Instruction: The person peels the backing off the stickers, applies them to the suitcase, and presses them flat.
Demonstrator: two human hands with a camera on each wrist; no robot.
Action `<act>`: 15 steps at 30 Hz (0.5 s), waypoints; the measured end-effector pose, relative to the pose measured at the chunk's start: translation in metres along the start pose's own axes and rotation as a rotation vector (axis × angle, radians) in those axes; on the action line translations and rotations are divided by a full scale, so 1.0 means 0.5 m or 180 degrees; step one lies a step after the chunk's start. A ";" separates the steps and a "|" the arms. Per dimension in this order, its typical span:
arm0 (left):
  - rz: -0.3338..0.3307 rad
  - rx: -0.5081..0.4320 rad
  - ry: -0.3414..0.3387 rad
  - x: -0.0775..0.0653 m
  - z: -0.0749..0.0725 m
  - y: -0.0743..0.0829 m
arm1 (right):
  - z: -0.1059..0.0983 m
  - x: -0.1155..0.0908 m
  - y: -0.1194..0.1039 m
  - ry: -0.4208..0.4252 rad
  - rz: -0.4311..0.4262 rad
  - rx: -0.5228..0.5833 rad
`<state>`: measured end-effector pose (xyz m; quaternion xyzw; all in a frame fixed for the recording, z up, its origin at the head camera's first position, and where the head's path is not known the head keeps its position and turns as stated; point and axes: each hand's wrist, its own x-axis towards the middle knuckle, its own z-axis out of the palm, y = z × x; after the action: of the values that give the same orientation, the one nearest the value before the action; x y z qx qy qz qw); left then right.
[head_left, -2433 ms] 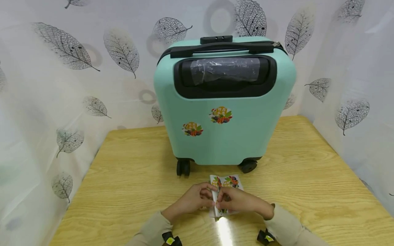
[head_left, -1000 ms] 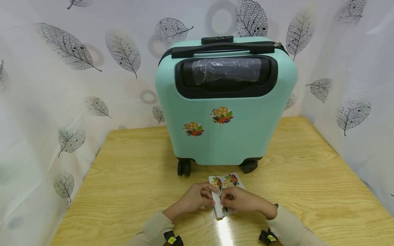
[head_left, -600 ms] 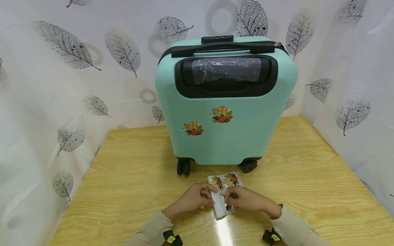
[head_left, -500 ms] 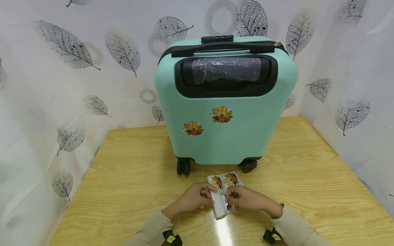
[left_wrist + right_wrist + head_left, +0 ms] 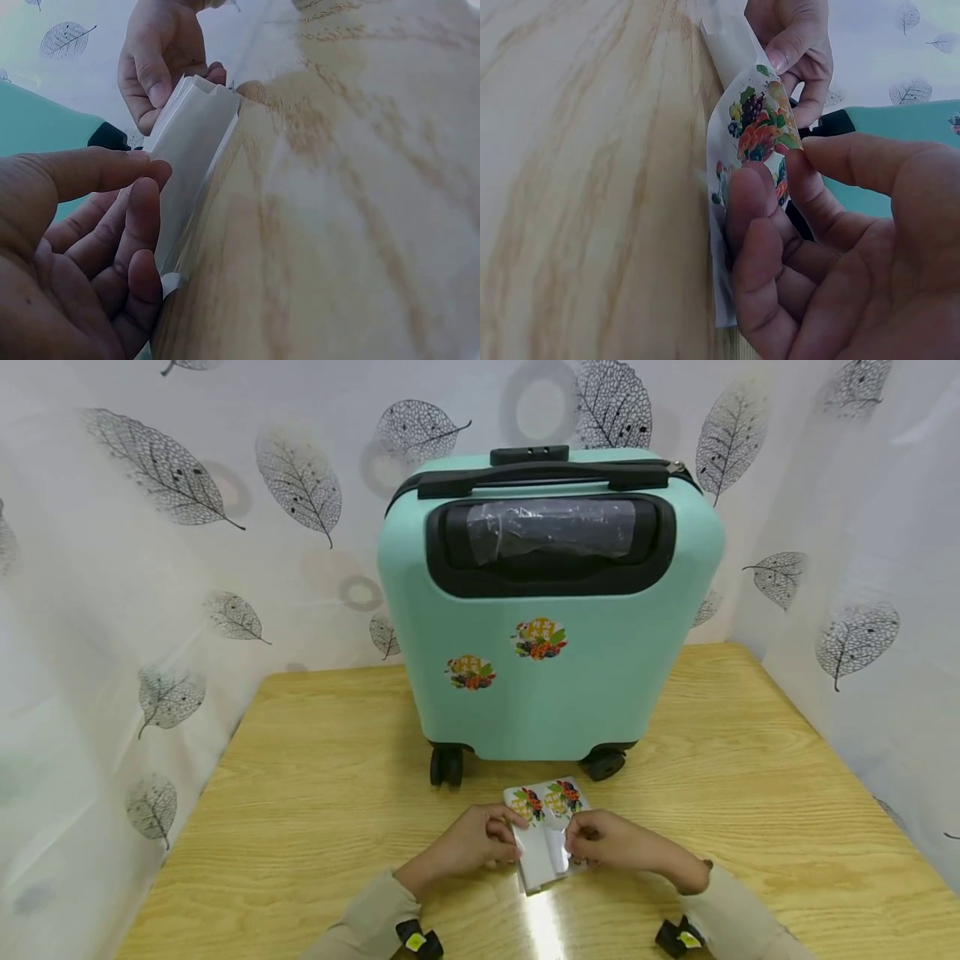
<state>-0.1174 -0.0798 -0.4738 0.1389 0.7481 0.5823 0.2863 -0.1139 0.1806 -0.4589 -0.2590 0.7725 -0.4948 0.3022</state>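
Observation:
A sheet of fruit stickers (image 5: 534, 860) lies on the table in front of the suitcase, with colourful printed stickers along its far part and bare white backing at the left. My left hand (image 5: 480, 839) pinches the sheet's left edge between thumb and fingers. From the other side, my right hand (image 5: 618, 839) pinches the edge of a sticker (image 5: 754, 124) with thumb and index finger. This sticker is partly lifted from the backing, and its pale underside shows in the head view. In the left wrist view the white paper (image 5: 191, 142) stands curved up between both hands.
A mint-green suitcase (image 5: 600, 693) stands upright on its wheels behind the hands. Two round fruit stickers, an upper one (image 5: 540, 638) and a lower left one (image 5: 471, 673), are on its front. Leaf-patterned cloth (image 5: 300, 593) surrounds the wooden table (image 5: 315, 752).
My right hand has moved to the right, drawing the sticker's edge away from the backing. More white backing shows now. The left hand has stayed almost in place.

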 end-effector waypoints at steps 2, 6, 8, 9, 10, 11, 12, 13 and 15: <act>-0.0005 0.0007 -0.0012 -0.001 0.000 0.000 | -0.003 -0.004 0.002 0.0000 -0.0016 0.0015; 0.0003 0.0013 -0.0015 -0.001 -0.001 0.000 | -0.008 -0.012 0.006 0.0046 -0.0013 0.0002; 0.0001 0.0000 -0.0019 -0.001 -0.001 0.000 | -0.011 -0.015 0.006 0.0074 0.0018 -0.0013; 0.0000 -0.0008 -0.0022 -0.001 -0.001 0.000 | -0.012 -0.017 0.007 0.0090 0.0031 -0.0027; -0.0001 -0.0017 -0.0025 -0.001 -0.001 0.000 | -0.013 -0.018 0.007 0.0103 0.0043 -0.0034; -0.0006 -0.0026 -0.0034 -0.001 -0.002 0.000 | -0.014 -0.020 0.008 0.0113 0.0056 -0.0042; -0.0009 -0.0032 -0.0039 -0.001 -0.002 0.000 | -0.015 -0.021 0.009 0.0117 0.0061 -0.0044; -0.0013 -0.0035 -0.0044 -0.001 -0.002 0.000 | -0.017 -0.023 0.010 0.0116 0.0064 -0.0038; -0.0015 -0.0025 -0.0042 -0.002 -0.002 0.000 | -0.019 -0.025 0.014 0.0112 0.0052 -0.0037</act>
<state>-0.1175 -0.0812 -0.4734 0.1398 0.7442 0.5837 0.2932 -0.1129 0.1979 -0.4596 -0.2457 0.7826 -0.4923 0.2911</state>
